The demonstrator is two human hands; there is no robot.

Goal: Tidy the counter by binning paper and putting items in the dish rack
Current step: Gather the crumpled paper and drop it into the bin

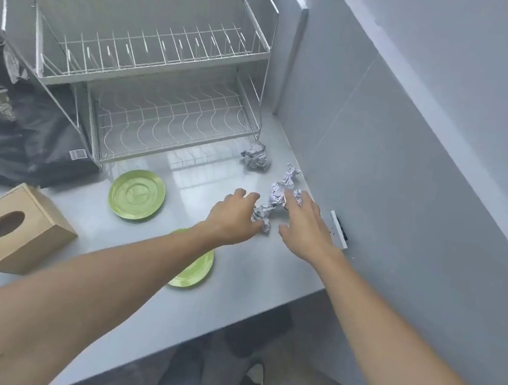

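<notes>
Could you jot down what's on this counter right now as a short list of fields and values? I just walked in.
place: grey counter in a corner
dish rack: two tiers, no dishes in it
plates: one green plate in front of the rack, a second plate partly under the left forearm
paper: one ball near the rack, more crumpled paper between the hands
left hand: open, at the paper
right hand: open, at the paper
other: wooden tissue box, black bag

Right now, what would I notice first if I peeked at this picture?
Probably the two hands, left hand and right hand, reaching for the crumpled paper near the wall. Next, two bright green plates: one plate lies in front of the empty wire dish rack, and the other plate peeks out from under the left arm. A wooden tissue box sits at the left.
</notes>
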